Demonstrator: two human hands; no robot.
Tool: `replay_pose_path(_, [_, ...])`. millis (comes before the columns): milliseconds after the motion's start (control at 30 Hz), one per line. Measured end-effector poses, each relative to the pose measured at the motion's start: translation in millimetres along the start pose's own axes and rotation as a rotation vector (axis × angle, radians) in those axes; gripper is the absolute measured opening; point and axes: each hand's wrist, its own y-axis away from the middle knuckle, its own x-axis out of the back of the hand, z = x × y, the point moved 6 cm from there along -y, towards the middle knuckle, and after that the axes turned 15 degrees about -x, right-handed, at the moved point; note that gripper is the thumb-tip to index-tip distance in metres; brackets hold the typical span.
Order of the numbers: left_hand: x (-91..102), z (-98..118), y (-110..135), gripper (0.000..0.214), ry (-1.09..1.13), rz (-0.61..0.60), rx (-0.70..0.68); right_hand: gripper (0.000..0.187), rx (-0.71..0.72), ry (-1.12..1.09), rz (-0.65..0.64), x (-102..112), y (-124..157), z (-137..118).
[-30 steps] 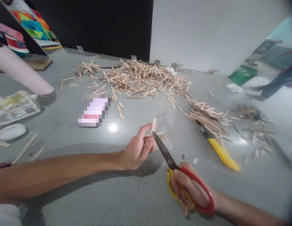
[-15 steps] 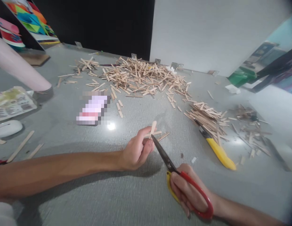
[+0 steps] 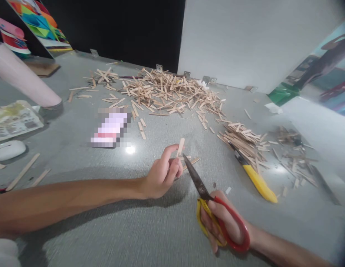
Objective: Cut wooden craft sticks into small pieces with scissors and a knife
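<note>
Pinched between the fingertips of my left hand [image 3: 163, 173] is a short wooden stick [image 3: 181, 145] with a rounded upper end, pointing up. My right hand [image 3: 221, 218] grips scissors [image 3: 199, 185] by their red and yellow handles. The dark blades look closed or nearly so, and their tip lies just right of the held stick, apart from it. Behind the left fingers, more stick pieces [image 3: 192, 163] lie on the grey tabletop, partly hidden by the hand.
A large heap of wooden sticks [image 3: 167, 89] spreads along the back panel. To the right are a stick pile [image 3: 242, 137] and a yellow utility knife [image 3: 257, 181]. A blurred phone [image 3: 109, 129], a white mouse [image 3: 9, 150] and a pink cylinder [image 3: 28, 79] are at left.
The scissors' tip has drawn slightly right and up, away from the held stick. Their yellow handle has spread from the red one. The stick has shifted slightly upward in my left fingers.
</note>
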Motion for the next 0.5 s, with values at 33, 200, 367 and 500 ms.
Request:
replay_pose_path(33, [0.0,-0.3,0.1,0.030,0.001,0.003,0.014,0.070,0.012,-0.006,0.004,-0.4,0.6,-0.2])
replay_pose_path(200, [-0.7,-0.5,1.1,0.035,0.004,0.003,0.025,0.067,0.029,0.018,0.048,-5.1,4.1,-6.5])
replay_pose_path(367, [-1.5,-3.0,2.3,0.037,0.005,-0.008,0.005,0.073,-0.061,0.069,0.123,-7.2,3.2,-9.9])
replay_pose_path(500, [-0.6,-1.7,1.7,0.037,-0.009,-0.009,-0.015,0.075,-0.087,0.088,0.137,-6.4,1.1,-9.4])
